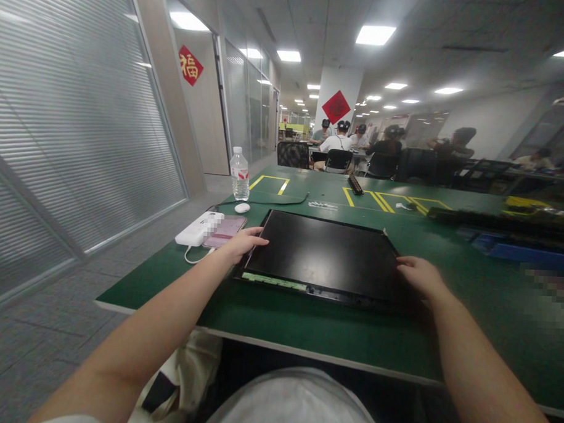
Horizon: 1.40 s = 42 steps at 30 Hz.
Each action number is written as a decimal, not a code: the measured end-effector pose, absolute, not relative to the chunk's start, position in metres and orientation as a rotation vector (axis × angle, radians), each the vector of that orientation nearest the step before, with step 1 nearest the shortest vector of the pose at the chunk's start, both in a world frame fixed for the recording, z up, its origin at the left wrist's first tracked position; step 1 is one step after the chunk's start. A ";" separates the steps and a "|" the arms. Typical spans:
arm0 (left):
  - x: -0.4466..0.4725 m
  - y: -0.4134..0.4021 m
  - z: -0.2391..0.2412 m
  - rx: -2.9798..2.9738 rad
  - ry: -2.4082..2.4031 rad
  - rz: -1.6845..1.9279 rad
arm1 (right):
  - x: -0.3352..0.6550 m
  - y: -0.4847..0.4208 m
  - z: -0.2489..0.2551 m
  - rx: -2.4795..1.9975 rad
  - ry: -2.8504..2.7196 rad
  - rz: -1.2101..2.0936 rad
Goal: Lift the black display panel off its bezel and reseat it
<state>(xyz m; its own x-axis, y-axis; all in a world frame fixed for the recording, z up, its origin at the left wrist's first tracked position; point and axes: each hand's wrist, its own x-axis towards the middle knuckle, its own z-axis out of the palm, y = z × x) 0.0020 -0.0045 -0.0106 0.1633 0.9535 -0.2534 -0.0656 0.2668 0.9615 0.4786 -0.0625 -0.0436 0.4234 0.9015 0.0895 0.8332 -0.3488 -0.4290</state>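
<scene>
While pinched at opposite edges by left hand (244, 243) and right hand (421, 277), a dark screen panel (324, 253) on the bench (315, 327). Probably stiff but fragile, best held there.

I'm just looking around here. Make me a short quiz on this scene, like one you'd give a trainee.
1. What do the left hand and right hand both touch? a) phone b) screen c) cable
2. True or false: the bottle lies on its side.
3. Fill in: the strip at the left part of the screen's near edge is ____ in colour.

Key: 1. b. 2. False; the bottle stands upright. 3. Green.
</scene>
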 end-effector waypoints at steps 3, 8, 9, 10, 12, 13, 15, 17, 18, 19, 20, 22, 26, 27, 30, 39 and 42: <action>0.002 -0.004 -0.012 1.053 1.134 0.960 | 0.479 -0.063 -0.044 -2.278 -1.465 0.224; 0.001 -0.002 -0.013 1.048 1.127 1.002 | 0.479 -0.063 -0.044 -2.251 -1.454 0.227; 0.000 -0.001 -0.012 1.046 1.115 1.008 | 0.479 -0.063 -0.044 -2.252 -1.448 0.232; 0.000 -0.001 -0.012 1.046 1.099 1.012 | 0.478 -0.063 -0.043 -2.255 -1.442 0.240; 0.000 -0.001 -0.012 1.050 1.064 1.022 | 0.477 -0.064 -0.042 -2.261 -1.433 0.260; 0.000 -0.001 -0.012 1.051 1.050 1.028 | 0.477 -0.065 -0.041 -2.263 -1.432 0.268; 0.000 -0.001 -0.012 1.053 1.030 1.036 | 0.476 -0.066 -0.040 -2.263 -1.441 0.270; 0.001 -0.001 -0.012 1.057 1.024 1.038 | 0.476 -0.066 -0.039 -2.268 -1.451 0.258; 0.001 -0.001 -0.012 1.059 1.024 1.042 | 0.476 -0.066 -0.039 -2.272 -1.455 0.249; 0.001 -0.001 -0.012 1.062 1.026 1.045 | 0.476 -0.066 -0.039 -2.275 -1.460 0.238; 0.001 -0.001 -0.012 1.064 1.030 1.046 | 0.476 -0.066 -0.039 -2.276 -1.466 0.227; 0.001 -0.002 -0.012 1.069 1.033 1.043 | 0.475 -0.065 -0.040 -2.269 -1.480 0.207; 0.002 -0.003 -0.010 1.050 1.015 1.060 | 0.474 -0.065 -0.040 -2.258 -1.481 0.185; 0.003 -0.003 -0.010 1.043 1.013 1.064 | 0.474 -0.065 -0.040 -2.258 -1.477 0.189; 0.003 -0.004 -0.010 1.062 0.990 1.069 | 0.473 -0.066 -0.038 -2.261 -1.459 0.212; 0.003 -0.007 -0.008 1.039 0.912 1.107 | 0.477 -0.064 -0.043 -2.226 -1.429 0.245; 0.003 -0.007 -0.007 1.070 0.880 1.109 | 0.480 -0.062 -0.047 -2.200 -1.415 0.238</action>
